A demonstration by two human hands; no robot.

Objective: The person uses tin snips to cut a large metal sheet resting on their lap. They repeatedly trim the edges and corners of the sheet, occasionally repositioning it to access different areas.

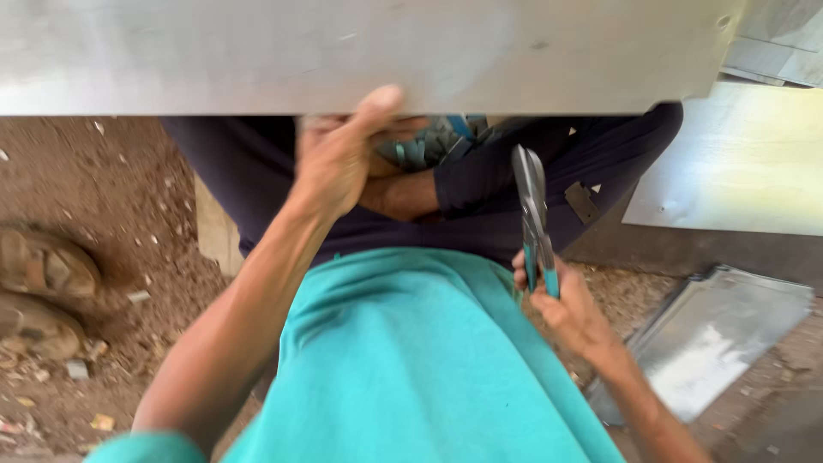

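A large grey metal sheet (pixel 360 51) spans the top of the head view. My left hand (pixel 339 154) grips its lower edge, thumb up on the face of the sheet. My right hand (pixel 566 304) holds a pair of tin snips (pixel 531 206) with teal handles, blades shut and pointing up, a little below the sheet's edge. Behind the sheet another person in dark clothes (pixel 514 171) sits facing me; that person's hand (pixel 403 193) is close to my left hand and partly hidden by it.
More metal sheets lie at the right: a flat pale one (pixel 737 171) and a folded one (pixel 720 334) on the ground. Dirt ground with stones (pixel 43 266) fills the left. My teal trouser leg (pixel 403 360) is in the foreground.
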